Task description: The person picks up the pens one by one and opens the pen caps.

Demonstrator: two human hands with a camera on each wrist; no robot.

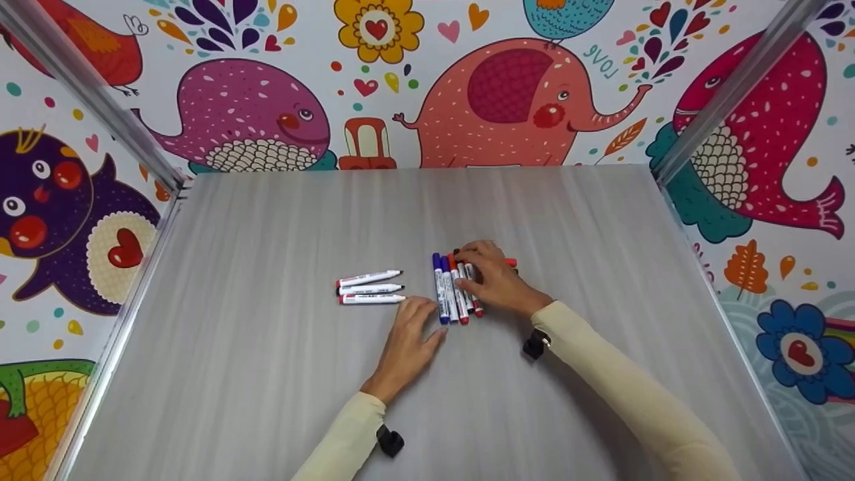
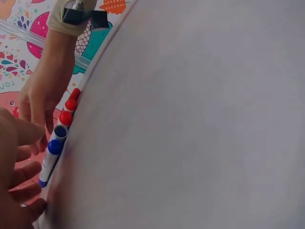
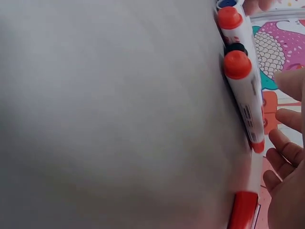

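Observation:
Several white markers with blue, red and black ends lie side by side in a row [image 1: 451, 294] on the table. My right hand [image 1: 497, 277] hovers over the row's right side, its thumb and fingers spread loosely; in the right wrist view those fingers are apart from a red-ended marker [image 3: 247, 98]. A red marker end [image 1: 511, 262] sticks out beyond that hand, the rest hidden. My left hand [image 1: 407, 341] is at the row's near left, fingers relaxed and bent, beside a blue-ended marker [image 2: 50, 162] in the left wrist view. No marker shows in its grasp.
Three white markers [image 1: 369, 289] lie apart to the left of the row, pointed ends toward the right. A grey wood-grain table [image 1: 267, 374] extends around them. Metal rails [image 1: 133, 274] and walls with cartoon animals [image 1: 254, 113] border it.

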